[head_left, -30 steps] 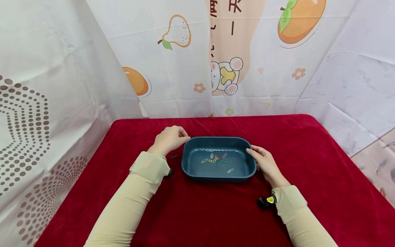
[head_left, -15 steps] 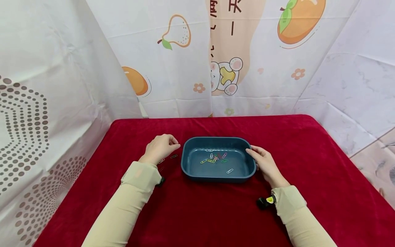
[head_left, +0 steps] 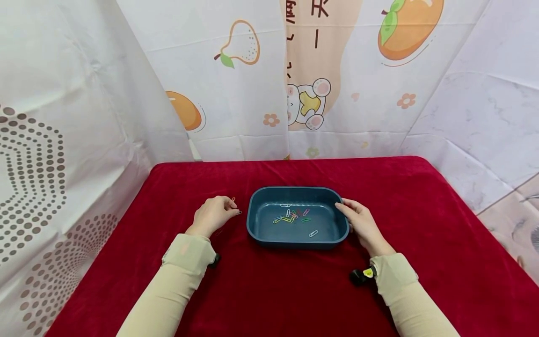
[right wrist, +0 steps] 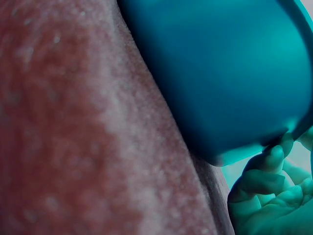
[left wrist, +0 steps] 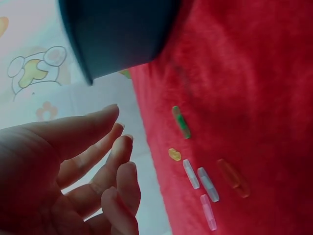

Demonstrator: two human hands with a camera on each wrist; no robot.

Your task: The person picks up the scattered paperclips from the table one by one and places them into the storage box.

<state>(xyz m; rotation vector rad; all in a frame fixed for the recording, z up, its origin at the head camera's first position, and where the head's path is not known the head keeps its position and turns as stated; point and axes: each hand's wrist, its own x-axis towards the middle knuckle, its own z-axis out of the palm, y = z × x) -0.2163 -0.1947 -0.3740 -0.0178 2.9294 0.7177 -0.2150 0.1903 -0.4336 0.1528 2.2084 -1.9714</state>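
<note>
A dark blue rectangular bin (head_left: 298,244) stands on the red cloth with several coloured paper clips (head_left: 288,219) lying inside. My right hand (head_left: 363,223) grips its right wall, thumb over the rim and fingers outside; the right wrist view shows the curled fingers (right wrist: 264,176) against the bin's outer side. Left of the bin, my left hand (head_left: 214,215) hovers low over the cloth. Thumb and fingertips are apart with nothing between them in the left wrist view. Below them lie loose clips, among them a green paper clip (left wrist: 180,122), a pink paper clip (left wrist: 208,212) and an orange paper clip (left wrist: 233,178).
Red velvety cloth (head_left: 286,290) covers the table. Printed white curtains (head_left: 236,112) hang behind it and along both sides. A black wrist camera (head_left: 360,277) sits below the right hand.
My left hand has moved from the bin's upper left corner leftward and down towards the loose clips. The right hand has stayed on the bin's right wall.
</note>
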